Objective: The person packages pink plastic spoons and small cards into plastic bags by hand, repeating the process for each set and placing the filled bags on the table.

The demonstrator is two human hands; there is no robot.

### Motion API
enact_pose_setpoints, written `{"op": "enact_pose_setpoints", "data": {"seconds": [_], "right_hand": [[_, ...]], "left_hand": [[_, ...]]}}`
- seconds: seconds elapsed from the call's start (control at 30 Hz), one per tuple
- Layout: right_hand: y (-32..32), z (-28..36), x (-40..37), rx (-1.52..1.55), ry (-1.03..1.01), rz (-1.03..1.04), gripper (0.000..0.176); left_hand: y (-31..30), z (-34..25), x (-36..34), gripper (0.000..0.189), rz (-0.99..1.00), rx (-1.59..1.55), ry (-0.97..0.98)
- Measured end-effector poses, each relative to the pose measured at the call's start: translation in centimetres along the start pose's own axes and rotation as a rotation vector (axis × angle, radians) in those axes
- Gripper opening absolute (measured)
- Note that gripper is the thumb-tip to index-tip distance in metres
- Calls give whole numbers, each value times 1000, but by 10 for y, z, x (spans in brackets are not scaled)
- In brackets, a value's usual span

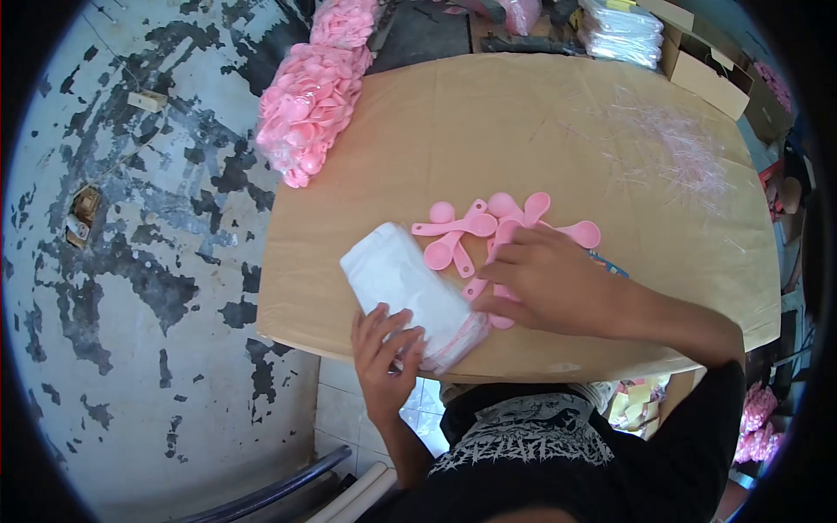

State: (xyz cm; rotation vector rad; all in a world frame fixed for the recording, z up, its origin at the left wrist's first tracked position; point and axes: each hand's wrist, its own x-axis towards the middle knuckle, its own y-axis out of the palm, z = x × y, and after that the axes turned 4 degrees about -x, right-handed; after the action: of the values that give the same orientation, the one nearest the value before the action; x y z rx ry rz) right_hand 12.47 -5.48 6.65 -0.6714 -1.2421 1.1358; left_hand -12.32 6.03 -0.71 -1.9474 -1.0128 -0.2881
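Observation:
Pink plastic measuring spoons (478, 226) lie in a loose pile on the brown-covered table. My right hand (554, 277) reaches over the pile from the right, fingers bent and apart. Some spoons are partly hidden beneath it, and contact with any one spoon is hard to make out. To the left of the pile, a slanted stack of white plastic bags (410, 283) lies flat with a pinkish, clear edge toward me. My left hand (388, 353) rests on its near left side, fingers spread and slightly bent.
Clear bags full of pink spoons (312, 105) lie along the table's left edge. Thin clear strips (684, 152) are scattered at the far right. Wrapped clear packs (621, 33) and an open cardboard box (711, 74) stand beyond the far edge. A peeling wall (157, 288) rises on the left.

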Motion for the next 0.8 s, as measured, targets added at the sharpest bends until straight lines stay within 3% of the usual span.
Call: {"op": "enact_pose_setpoints", "data": {"seconds": [0.13, 0.23, 0.33, 0.53, 0.7, 0.8], "right_hand": [[41, 3, 44, -207, -40, 204, 35], [35, 1, 62, 212, 126, 406, 31], [38, -4, 58, 334, 78, 259, 26], [11, -7, 57, 363, 157, 252, 17], [-13, -22, 52, 502, 187, 100, 18], [-41, -15, 43, 612, 240, 136, 20]], "left_hand": [[2, -1, -6, 16, -35, 13, -13], [2, -3, -5, 19, -53, -54, -62], [0, -3, -3, 23, -32, -73, -105], [-5, -3, -1, 22, 20, -71, -148], [-8, -10, 3, 19, 28, -92, -197], [-16, -9, 2, 31, 90, -77, -175]]}}
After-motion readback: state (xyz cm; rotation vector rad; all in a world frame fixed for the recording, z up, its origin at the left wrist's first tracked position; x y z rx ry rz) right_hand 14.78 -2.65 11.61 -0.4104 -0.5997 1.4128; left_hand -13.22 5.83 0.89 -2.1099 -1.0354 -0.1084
